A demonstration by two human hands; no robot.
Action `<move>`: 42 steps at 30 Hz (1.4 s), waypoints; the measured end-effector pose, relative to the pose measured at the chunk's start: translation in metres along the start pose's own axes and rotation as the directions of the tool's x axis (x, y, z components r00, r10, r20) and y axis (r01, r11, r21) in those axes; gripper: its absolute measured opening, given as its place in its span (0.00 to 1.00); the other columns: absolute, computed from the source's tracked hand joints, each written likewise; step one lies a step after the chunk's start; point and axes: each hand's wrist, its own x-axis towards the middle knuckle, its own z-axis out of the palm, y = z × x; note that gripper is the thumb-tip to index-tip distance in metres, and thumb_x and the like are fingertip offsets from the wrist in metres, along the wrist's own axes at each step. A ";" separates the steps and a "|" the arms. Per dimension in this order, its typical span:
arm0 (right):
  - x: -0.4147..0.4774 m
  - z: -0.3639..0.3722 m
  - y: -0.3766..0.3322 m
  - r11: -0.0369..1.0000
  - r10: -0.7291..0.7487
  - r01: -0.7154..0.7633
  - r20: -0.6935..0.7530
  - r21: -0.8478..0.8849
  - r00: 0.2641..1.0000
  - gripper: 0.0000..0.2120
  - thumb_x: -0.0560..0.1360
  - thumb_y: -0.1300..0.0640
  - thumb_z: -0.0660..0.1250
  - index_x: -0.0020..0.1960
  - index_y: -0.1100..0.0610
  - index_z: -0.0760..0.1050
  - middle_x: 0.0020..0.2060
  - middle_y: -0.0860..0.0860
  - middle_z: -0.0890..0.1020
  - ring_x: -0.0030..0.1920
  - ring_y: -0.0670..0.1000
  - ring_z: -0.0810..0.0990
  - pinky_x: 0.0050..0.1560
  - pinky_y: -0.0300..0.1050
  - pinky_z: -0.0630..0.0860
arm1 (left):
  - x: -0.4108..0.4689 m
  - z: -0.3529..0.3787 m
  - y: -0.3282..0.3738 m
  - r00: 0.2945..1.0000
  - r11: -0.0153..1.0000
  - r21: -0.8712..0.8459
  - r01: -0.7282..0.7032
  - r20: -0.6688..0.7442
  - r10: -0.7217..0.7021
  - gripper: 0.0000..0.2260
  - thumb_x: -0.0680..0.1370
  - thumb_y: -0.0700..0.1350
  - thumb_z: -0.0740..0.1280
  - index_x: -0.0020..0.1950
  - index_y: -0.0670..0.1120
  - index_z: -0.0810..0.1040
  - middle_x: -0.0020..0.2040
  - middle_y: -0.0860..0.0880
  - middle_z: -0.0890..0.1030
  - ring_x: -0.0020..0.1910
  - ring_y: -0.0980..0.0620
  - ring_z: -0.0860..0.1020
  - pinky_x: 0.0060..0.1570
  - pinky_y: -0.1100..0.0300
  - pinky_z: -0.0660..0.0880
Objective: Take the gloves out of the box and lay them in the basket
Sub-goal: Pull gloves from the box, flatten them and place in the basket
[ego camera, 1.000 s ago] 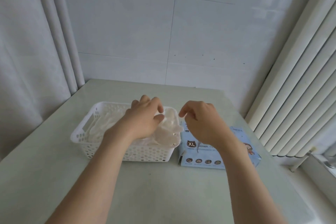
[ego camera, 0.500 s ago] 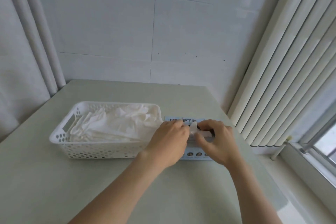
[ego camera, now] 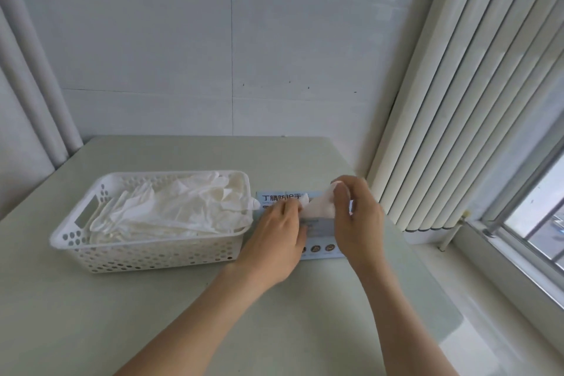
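Fingers [ego camera: 351, 190] of your right hand [ego camera: 357, 223]: curled, pinching the upper end of a white glove [ego camera: 319, 207]. Fingers [ego camera: 287, 210] of your left hand [ego camera: 274, 235]: bent onto the glove's left edge and, as far as can be seen, pinching it too. What that palm does to the box beneath it is hidden.

Head view, items:
1. Glove: stands up out of the box [ego camera: 320, 249], lower part at the opening, by my judgement not yet free.
2. Box: pale blue, lying flat on the table [ego camera: 152, 314] toward its right edge, just beside the basket's right wall.
3. Basket [ego camera: 146, 249]: white, perforated, on the table's left half. It holds a heap of gloves [ego camera: 183, 210], with one glove tip hanging over the right rim toward the box.
4. Blinds [ego camera: 457, 101] and window [ego camera: 537, 210]: beyond the table's right edge.

Step in hand: drawing one more glove out of the box. The full heap suggests the task is well along, though what remains in the box cannot be seen.

Next move, as judged: raise the glove until its tail clears the opening, holding the box down so it does not ride up. Carry the glove left over the basket's right rim and lay it flat on the heap. Watch for a second glove trailing out behind it.
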 end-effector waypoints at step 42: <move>0.001 -0.016 -0.042 0.626 0.182 -0.592 0.643 0.508 0.744 0.12 0.79 0.55 0.68 0.55 0.64 0.83 0.45 0.63 0.83 0.43 0.59 0.81 0.45 0.51 0.76 | 0.015 -0.084 0.010 0.961 0.662 -0.712 0.236 0.070 -0.267 0.15 0.81 0.50 0.67 0.67 0.57 0.80 0.64 0.62 0.81 0.61 0.66 0.79 0.63 0.57 0.76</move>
